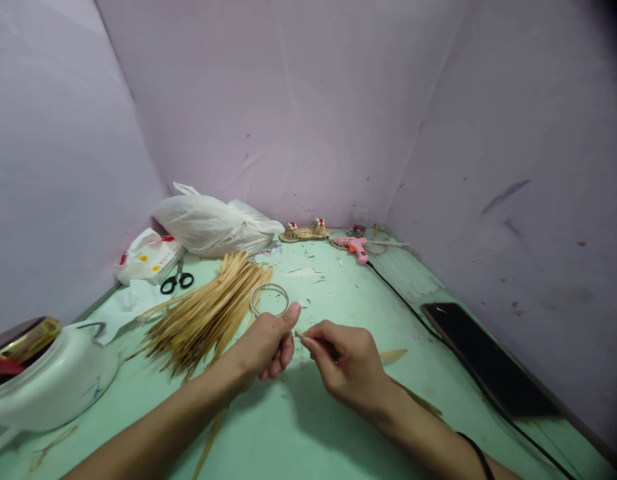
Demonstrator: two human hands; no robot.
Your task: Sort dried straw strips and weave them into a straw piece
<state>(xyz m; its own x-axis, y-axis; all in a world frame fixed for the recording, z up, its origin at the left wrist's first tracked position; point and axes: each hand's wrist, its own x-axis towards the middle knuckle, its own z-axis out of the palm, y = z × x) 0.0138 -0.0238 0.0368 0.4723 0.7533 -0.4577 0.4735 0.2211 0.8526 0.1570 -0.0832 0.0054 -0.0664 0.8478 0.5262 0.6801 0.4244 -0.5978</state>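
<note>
My left hand point(274, 343) is in front of me with its thumb raised and its fingers curled; what lies inside them, if anything, is hidden. Close beside it, my right hand point(351, 360) pinches the end of a thin dried straw strip point(299, 335) between thumb and fingertips. A thin whitish ring point(252, 300) shows just behind my left hand, its lower edge partly covered, and I cannot tell whether they touch. Left of that lies a fanned bundle of dried straw strips point(208, 320). Loose strip ends point(394, 356) show beyond my right wrist and below my left forearm.
Black-handled scissors point(177, 281), a tissue packet point(151, 257) and a white plastic bag point(213, 223) lie at the back left. A white container point(63, 383) stands front left. A woven straw piece point(304, 233), pink glue gun point(357, 248) with black cord and dark phone point(488, 357) lie behind and right.
</note>
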